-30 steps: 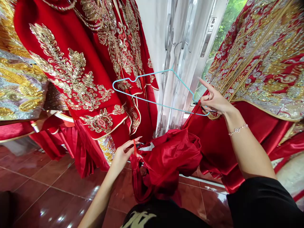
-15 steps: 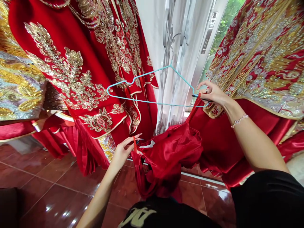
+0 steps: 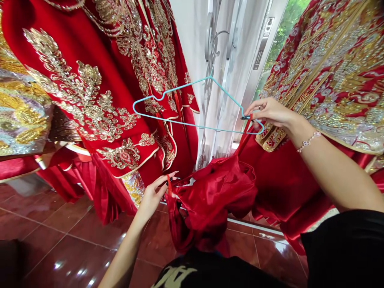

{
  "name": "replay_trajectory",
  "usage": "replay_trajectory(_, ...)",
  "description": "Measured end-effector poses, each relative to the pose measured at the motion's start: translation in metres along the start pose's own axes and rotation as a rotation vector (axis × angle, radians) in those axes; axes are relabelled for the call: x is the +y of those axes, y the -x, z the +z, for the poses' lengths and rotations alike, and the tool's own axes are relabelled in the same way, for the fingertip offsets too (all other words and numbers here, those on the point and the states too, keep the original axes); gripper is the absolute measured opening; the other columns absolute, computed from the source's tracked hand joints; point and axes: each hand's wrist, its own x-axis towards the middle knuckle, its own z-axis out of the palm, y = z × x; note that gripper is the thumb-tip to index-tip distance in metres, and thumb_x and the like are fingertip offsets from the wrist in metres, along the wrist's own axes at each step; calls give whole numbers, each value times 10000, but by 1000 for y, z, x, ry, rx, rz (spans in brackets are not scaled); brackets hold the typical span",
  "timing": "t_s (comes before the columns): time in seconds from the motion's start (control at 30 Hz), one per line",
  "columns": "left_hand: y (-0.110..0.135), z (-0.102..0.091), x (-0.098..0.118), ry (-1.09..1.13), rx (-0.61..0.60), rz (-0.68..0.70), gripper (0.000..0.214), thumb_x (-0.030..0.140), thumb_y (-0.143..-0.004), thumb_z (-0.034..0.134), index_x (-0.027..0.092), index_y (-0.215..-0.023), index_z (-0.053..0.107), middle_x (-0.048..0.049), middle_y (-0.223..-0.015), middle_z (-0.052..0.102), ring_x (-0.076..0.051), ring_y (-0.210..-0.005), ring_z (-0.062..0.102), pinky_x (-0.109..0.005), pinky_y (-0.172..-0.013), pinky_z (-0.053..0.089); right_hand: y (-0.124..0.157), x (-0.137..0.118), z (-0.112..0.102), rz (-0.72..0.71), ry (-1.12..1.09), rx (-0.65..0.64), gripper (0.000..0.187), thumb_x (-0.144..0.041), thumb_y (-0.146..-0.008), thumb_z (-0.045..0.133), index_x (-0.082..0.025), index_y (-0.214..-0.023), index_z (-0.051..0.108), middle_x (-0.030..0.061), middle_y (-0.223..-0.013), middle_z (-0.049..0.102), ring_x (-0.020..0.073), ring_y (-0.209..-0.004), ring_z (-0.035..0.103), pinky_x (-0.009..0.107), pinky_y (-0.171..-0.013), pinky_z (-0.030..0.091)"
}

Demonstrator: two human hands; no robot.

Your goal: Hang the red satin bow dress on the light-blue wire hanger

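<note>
A crumpled red satin garment (image 3: 213, 192) with thin straps hangs in front of my body. My left hand (image 3: 154, 196) pinches a loop of its left strap (image 3: 169, 186), below the hanger's left end. My right hand (image 3: 270, 112) is closed on the right strap (image 3: 245, 134), which is pulled up taut to the right end of a light-blue hanger (image 3: 186, 84). The hanger is spread across in front of me, its metal hook up. The fingers partly cover where strap and hanger meet, so I cannot tell whether the strap is looped over the arm.
An embroidered red jacket (image 3: 126, 80) hangs at the left and a beaded red-and-gold one (image 3: 333, 76) at the right, both close to the hands. Behind the hanger are white curtains (image 3: 195, 36) and a metal door frame (image 3: 261, 52). Red tiles (image 3: 81, 240) cover the floor.
The hanger has shifted slightly up and left, and its right end now shows fully beside my right hand. My left hand keeps its strap, nearly still.
</note>
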Motion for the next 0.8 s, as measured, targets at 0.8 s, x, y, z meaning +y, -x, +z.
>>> replay_trajectory(0.8,7,11,-4,-17,-166,-24,444,395,-910,492,133,-1222,668,-153,-1353,641,-253,-1275,594,-396,-1143,403,-1,-50,-5,168,808,-530,202,-103,-780,620,-118,-583,578,-52,-453,510,20,-434,420,171,-439,308)
